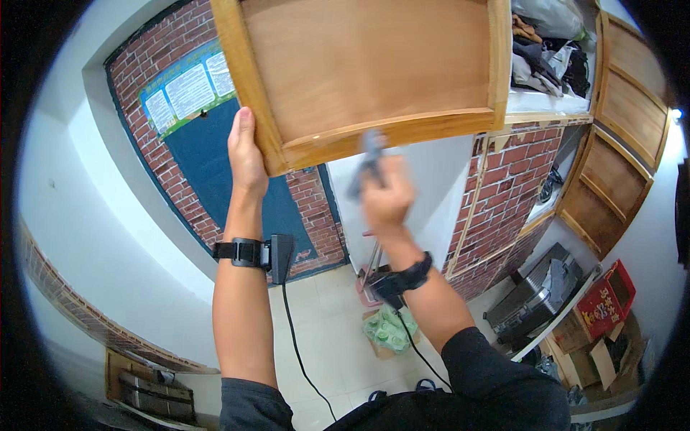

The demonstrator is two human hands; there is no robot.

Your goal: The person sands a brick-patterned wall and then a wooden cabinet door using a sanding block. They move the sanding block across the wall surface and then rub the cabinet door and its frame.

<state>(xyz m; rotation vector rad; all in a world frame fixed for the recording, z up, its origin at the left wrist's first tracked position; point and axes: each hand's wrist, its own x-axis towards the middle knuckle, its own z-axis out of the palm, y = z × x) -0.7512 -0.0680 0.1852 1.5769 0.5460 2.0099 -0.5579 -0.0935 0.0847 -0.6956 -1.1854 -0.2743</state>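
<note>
Nearest me are the person's bare forearms in black sleeves (pixel 496 377), both reaching up toward the wooden door (pixel 366 72), each wrist wearing a black strap (pixel 248 253) with a cable trailing down. The left hand (pixel 248 154) has its grip closed on the wooden door's lower left corner, thumb along the outer edge of the frame. The right hand (pixel 387 194) is just below the door's bottom rail, fingers curled around a grey thing (pixel 369 169) too blurred for me to name; its tip overlaps the rail, though I can't tell whether it touches. The wooden door itself tilts a little, with its plain panel facing us.

Past the door's left edge there's a dark blue panel (pixel 219 169) set in brick patterning, with a poster (pixel 190 90) on it. To the door's right, clothes (pixel 546 61) fill a shelf, with a brick-patterned front (pixel 510 161) beneath. Well below the door, a green plastic bag (pixel 394 330) lies on the floor (pixel 330 323); a grey case (pixel 532 302) and red box (pixel 607 298) sit below and right.
</note>
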